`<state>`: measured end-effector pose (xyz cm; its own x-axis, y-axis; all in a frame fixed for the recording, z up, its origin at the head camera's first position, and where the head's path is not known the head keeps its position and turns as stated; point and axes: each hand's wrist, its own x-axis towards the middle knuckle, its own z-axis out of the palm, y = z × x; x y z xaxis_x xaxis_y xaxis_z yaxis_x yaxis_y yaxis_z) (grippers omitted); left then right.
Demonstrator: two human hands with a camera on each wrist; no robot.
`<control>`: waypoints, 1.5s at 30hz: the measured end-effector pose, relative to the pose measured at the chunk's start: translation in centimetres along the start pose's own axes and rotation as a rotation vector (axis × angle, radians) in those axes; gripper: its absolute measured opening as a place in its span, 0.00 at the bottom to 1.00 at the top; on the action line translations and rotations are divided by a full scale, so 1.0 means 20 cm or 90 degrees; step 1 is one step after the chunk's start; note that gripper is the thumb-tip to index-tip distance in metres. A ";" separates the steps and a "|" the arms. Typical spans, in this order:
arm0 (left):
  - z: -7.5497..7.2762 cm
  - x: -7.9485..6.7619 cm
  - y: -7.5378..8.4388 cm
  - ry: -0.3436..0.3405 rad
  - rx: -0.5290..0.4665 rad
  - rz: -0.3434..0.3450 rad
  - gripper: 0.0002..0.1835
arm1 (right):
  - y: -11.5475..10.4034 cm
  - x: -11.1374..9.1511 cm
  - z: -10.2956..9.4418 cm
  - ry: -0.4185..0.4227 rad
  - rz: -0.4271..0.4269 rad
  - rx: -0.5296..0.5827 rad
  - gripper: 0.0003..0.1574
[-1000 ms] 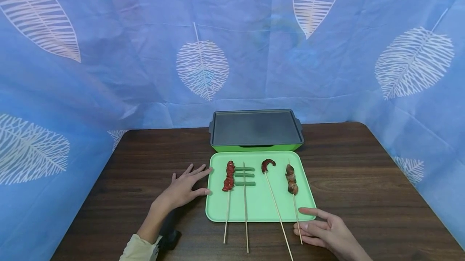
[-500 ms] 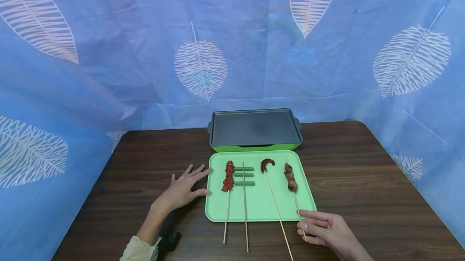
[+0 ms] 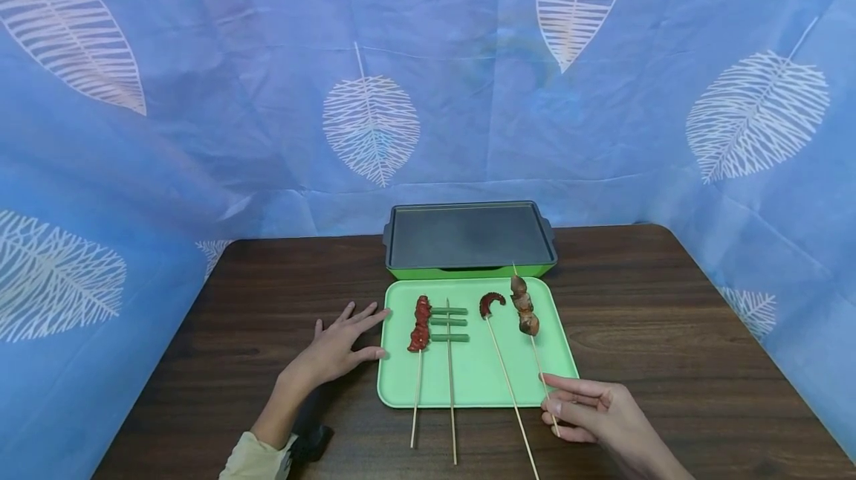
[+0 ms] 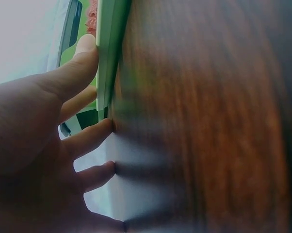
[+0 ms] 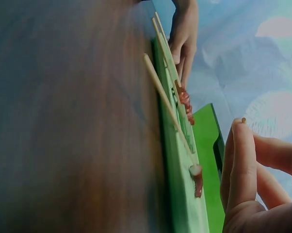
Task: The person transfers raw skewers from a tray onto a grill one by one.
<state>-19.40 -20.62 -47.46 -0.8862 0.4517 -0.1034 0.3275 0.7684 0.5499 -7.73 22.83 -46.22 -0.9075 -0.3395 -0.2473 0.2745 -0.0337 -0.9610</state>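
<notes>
I counted three wooden skewers [image 3: 420, 328] lying across one pale-green rectangular tray [image 3: 483, 383]; the right hand [image 3: 602, 413] pinched a fourth, brown-chunked wooden skewer [image 3: 524, 309] above it; the left hand [image 3: 337, 346], spread, touched its rim.

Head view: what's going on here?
A person's right hand holds the brown skewer by its stick, and the skewer appears raised above the green tray. The spread left hand rests at the tray's left edge. The red skewer, green skewer and curled-piece skewer lie on the tray, jutting past its near edge. The griddle stands just behind.
</notes>
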 end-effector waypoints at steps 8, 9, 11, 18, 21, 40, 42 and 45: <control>-0.01 0.01 0.00 -0.007 -0.005 0.010 0.39 | -0.08 0.07 0.09 0.070 -0.005 -0.064 0.34; -0.01 0.01 0.00 -0.008 -0.007 0.009 0.39 | -0.08 0.08 0.09 0.071 -0.008 -0.061 0.34; 0.00 0.01 0.00 -0.009 -0.008 0.005 0.39 | -0.10 0.10 0.10 0.073 -0.011 -0.055 0.35; -0.01 0.00 0.00 -0.014 -0.007 0.010 0.39 | -0.15 0.16 0.12 0.057 -0.023 -0.039 0.37; -0.02 0.00 0.00 -0.017 -0.010 0.011 0.40 | -0.18 0.19 0.13 0.049 -0.019 -0.035 0.37; 0.00 -0.01 -0.02 -0.013 -0.020 0.008 0.40 | -0.20 0.43 0.28 0.060 -0.025 0.006 0.38; 0.00 -0.01 -0.02 -0.010 -0.021 0.011 0.40 | -0.20 0.46 0.30 0.062 -0.028 0.013 0.38; -0.01 -0.01 -0.02 -0.006 -0.020 0.012 0.40 | -0.21 0.49 0.33 0.064 -0.029 0.025 0.37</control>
<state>-19.38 -21.06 -47.54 -0.8767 0.4704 -0.1006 0.3336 0.7452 0.5774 -15.68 13.36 -43.83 -0.9462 -0.2404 -0.2166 0.2427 -0.0841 -0.9665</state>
